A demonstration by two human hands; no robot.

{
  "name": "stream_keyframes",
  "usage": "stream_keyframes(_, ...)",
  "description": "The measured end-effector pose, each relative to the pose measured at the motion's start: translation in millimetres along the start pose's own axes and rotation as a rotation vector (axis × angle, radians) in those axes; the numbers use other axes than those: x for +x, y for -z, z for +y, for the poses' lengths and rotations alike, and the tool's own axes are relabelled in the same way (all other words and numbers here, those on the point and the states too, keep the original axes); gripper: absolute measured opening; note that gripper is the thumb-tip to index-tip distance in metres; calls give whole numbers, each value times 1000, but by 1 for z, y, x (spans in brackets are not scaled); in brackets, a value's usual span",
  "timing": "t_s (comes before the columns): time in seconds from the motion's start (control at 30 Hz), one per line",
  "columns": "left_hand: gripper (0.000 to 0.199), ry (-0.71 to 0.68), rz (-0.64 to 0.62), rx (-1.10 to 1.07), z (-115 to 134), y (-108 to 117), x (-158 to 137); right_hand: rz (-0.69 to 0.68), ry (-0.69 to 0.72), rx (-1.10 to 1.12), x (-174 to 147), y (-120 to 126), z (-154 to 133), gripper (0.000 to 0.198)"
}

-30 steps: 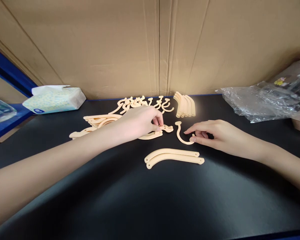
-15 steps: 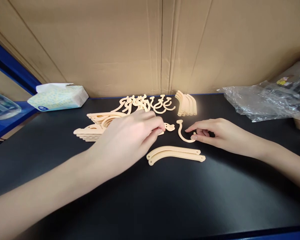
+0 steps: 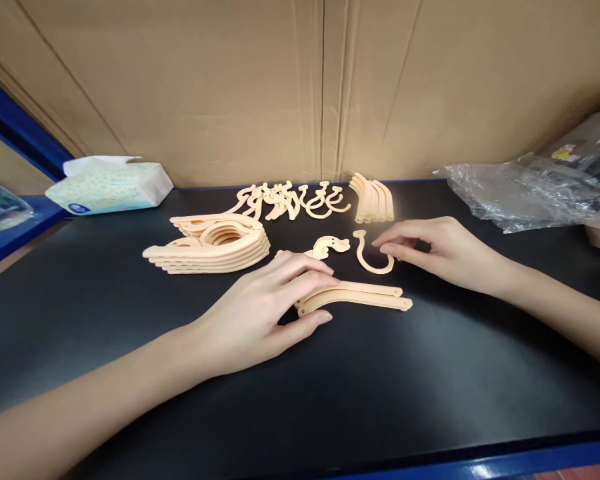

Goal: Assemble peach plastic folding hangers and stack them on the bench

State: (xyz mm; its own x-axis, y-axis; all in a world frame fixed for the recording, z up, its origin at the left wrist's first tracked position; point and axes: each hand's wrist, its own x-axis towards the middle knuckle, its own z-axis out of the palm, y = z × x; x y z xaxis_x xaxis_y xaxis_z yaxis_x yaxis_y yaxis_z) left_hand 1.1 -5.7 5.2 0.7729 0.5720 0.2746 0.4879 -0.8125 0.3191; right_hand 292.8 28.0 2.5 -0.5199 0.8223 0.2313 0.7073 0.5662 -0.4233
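The left hand [image 3: 260, 307] has its fingers spread, the thumb parted from the rest, at the left ends of 2 curved bars [image 3: 370, 299] lying side by side on the black desk [image 3: 430, 380]. Closing there could catch both bars or skew 1 against the other, since they nest so closely. The right hand [image 3: 445, 250] has its index finger and thumb at the free end of a hook [image 3: 375, 270]; I cannot tell whether they grip it. A pinch at that thin tip could let the hook swivel or slip. The shaped piece [image 3: 323, 251] lies just beyond the left fingers, so a knuckle could nudge it. The stack [image 3: 215, 263], farther left, could slide if the forearm brushes its loose-looking layers.
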Motion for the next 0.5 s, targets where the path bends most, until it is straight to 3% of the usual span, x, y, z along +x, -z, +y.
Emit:
stream_keyframes(0.17,24,28,-40,-22,-3,-3,-2,-4,109,-45,2,-5,5,34)
stream_keyframes(0.3,25,32,-36,-11,-2,-4,-3,-78,76,-52,4,-7,8,43)
stream_keyframes(0.5,28,39,-48,7,0,-3,-3,-74,39,20,5,-2,7,34)
